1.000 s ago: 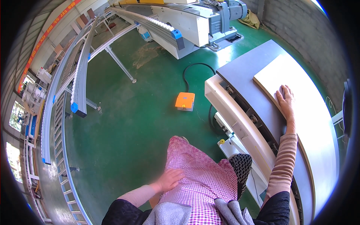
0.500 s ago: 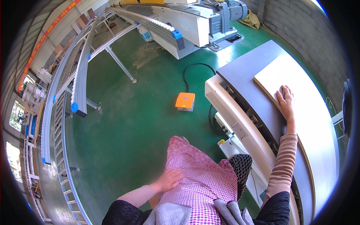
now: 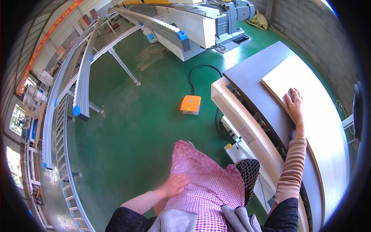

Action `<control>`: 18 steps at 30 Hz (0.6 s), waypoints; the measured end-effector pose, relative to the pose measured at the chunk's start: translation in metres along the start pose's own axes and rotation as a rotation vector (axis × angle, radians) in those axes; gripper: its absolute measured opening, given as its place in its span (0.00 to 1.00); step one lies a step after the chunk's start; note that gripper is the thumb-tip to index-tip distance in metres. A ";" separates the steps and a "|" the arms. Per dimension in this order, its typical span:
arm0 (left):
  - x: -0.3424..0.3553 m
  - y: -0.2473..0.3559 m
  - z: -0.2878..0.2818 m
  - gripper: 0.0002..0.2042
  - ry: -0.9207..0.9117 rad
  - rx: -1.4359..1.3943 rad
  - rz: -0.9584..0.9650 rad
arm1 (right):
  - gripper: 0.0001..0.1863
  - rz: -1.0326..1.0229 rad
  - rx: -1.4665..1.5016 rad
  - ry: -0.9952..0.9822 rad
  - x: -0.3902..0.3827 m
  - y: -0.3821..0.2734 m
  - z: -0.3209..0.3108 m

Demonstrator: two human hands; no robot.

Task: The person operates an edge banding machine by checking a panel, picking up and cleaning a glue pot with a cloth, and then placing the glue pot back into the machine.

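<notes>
Bright: windows are glowing toward nine o'clock; floor is glaring at one; board is bleaching at three. Lines are bowing rimward; black is ringing all.

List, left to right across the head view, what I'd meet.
Red banner → left hand → grey motor → right hand on the white board → black object at the far right.
</notes>
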State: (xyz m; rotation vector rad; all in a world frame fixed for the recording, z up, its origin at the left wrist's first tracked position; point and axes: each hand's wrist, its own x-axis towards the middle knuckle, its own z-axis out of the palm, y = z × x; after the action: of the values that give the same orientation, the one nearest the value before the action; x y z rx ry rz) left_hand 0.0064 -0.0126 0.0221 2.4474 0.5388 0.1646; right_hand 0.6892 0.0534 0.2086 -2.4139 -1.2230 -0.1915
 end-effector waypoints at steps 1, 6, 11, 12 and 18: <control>0.000 0.000 0.000 0.29 0.001 0.000 -0.003 | 0.32 0.002 0.005 0.000 0.000 -0.001 0.000; -0.002 -0.002 0.002 0.29 -0.001 0.001 -0.005 | 0.32 0.011 -0.001 -0.006 -0.001 -0.003 -0.001; -0.001 -0.002 0.002 0.29 -0.010 0.003 -0.009 | 0.32 0.010 -0.004 -0.004 0.000 0.001 0.000; -0.002 -0.002 0.003 0.29 -0.009 0.004 -0.010 | 0.32 0.017 0.000 -0.008 0.000 0.000 0.000; -0.002 -0.003 0.004 0.29 -0.017 0.007 -0.027 | 0.32 0.029 0.010 -0.015 -0.002 -0.005 -0.003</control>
State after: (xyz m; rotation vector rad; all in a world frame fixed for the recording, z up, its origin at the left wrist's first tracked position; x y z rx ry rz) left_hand 0.0042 -0.0137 0.0167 2.4451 0.5654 0.1312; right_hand 0.6842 0.0534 0.2128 -2.4269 -1.1922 -0.1579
